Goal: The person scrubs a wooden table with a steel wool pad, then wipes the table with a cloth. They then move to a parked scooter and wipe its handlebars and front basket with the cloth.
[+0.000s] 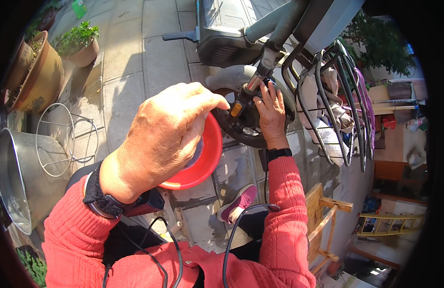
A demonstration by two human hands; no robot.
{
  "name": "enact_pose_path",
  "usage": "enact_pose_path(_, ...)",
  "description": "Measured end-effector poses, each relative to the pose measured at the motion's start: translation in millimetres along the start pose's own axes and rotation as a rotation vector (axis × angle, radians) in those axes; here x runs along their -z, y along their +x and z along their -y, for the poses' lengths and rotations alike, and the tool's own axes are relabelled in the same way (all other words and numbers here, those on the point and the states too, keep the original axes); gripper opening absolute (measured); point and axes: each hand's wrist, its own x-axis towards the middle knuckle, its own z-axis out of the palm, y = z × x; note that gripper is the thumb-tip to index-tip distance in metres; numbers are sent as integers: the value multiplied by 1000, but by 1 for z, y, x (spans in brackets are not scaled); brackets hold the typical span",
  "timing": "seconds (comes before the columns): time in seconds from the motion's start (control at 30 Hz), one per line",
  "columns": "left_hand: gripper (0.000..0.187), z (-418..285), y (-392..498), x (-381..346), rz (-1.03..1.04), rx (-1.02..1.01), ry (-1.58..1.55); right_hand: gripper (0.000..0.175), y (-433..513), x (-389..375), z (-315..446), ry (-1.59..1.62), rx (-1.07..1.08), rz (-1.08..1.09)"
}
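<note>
My left hand (pixel 166 126) is raised close to the camera, partly over a red plastic basin (pixel 211 154). Its fingers curl downward, and the back of the hand hides whether they grip anything. The basin stands on the paving with liquid inside. My right hand (pixel 273 113) reaches to the front wheel (pixel 240 135) of an electric scooter. Its fingers lie against the wheel's hub area beside the front fork (pixel 253 83), which carries an orange reflector (pixel 236 109). Whatever lies under those fingers is hidden. A grey mudguard (pixel 231 76) covers part of the tyre.
A black wire basket (pixel 324 104) holding cloth and bags juts out at the right. Below it is a wooden stool (pixel 315 201). A metal tub (pixel 38 172), a wire stand (pixel 56 139) and plant pots (pixel 45 79) line the left. Cables hang before my body.
</note>
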Motion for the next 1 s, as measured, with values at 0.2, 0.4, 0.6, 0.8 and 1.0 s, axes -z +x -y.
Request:
enact_pose_path(0.2, 28, 6, -2, 11, -16, 30, -1, 36, -45, 8, -5, 0, -253, -203)
enact_pose_path(0.4, 31, -2, 3, 8, 30, -23, 7, 51, -90, -21, 38, 131, -578, -303)
enact_pose_path(0.6, 24, 1, 2, 8, 18, 43, 3, 59, -107, -72, 164, 720, -670, -219)
enact_pose_path(0.8, 26, 16, -2, 3, 45, 83, -45, 66, -66, -20, 172, 706, -760, 199)
enact_pose_path(1.0, 26, 58, 0, -3, 170, 144, -107, 52, -85, 151, 43, 382, -683, 631)
